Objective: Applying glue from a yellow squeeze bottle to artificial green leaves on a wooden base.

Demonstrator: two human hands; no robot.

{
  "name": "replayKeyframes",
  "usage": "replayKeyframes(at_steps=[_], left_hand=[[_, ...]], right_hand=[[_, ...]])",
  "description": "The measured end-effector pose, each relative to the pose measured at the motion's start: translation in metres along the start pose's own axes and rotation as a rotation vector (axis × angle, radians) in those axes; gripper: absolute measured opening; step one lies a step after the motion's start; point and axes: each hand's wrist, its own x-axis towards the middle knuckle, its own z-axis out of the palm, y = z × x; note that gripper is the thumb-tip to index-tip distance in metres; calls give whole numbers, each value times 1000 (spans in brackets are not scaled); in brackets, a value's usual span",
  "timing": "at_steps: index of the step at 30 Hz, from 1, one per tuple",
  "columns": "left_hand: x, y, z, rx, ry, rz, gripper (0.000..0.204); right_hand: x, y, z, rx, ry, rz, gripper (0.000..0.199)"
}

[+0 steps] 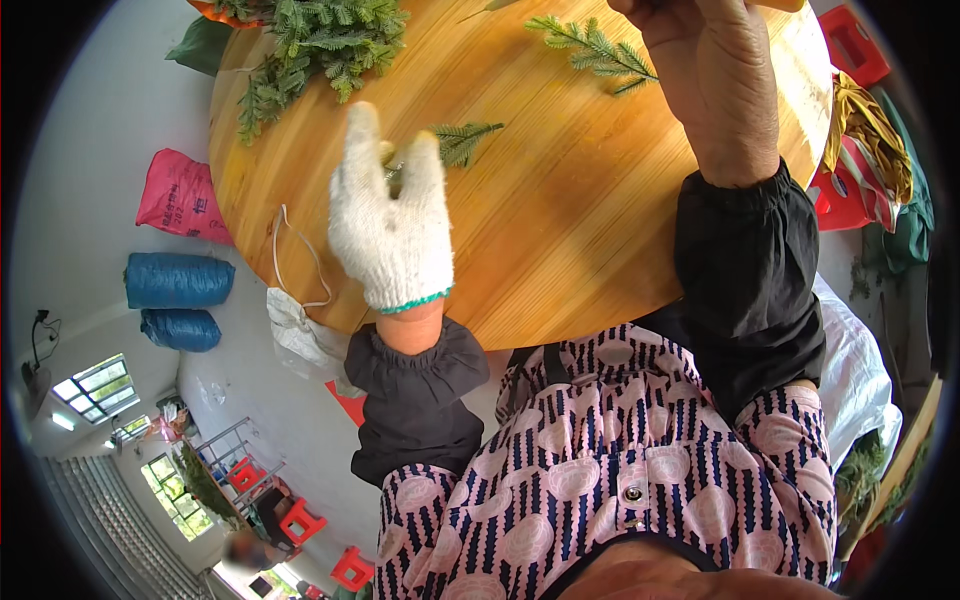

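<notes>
My left hand (392,215), in a white knit glove with a green cuff edge, is over the round wooden table (560,240). Its index finger and thumb are spread apart, and the fingertips are a little blurred. A small green fir sprig (468,143) shows past the thumb, with some green between the fingers; it appears to lie under the hand. My right hand (715,90), bare, reaches to the top edge, where its fingers are mostly cut off. A second fir sprig (597,52) lies just left of it. A yellow-orange object (778,4) shows only partly beside that hand.
A pile of fir sprigs (325,45) covers the table's far left. A white bag (300,330) with a cord hangs at the near left edge. Pink (182,196) and blue sacks (180,280) stand left; a red stool (853,45) and cloths (868,140) are right.
</notes>
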Motion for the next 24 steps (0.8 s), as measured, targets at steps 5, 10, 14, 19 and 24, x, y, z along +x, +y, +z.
replayKeyframes(at_steps=[5, 10, 14, 19, 24], left_hand=[[3, 0, 19, 186, -213, 138, 58], [7, -12, 27, 204, -229, 347, 56], [11, -18, 30, 112, -259, 318, 61], [18, -20, 28, 44, -350, 250, 68], [18, -23, 29, 81, -170, 323, 78]], right_hand=[[-1, 1, 0, 10, 3, 30, 30], [2, 3, 0, 12, 26, 67, 29], [7, 18, -11, -120, -15, 16, 24], [6, 19, -8, -125, -165, -58, 24], [-1, 8, -3, -483, -132, 107, 32]])
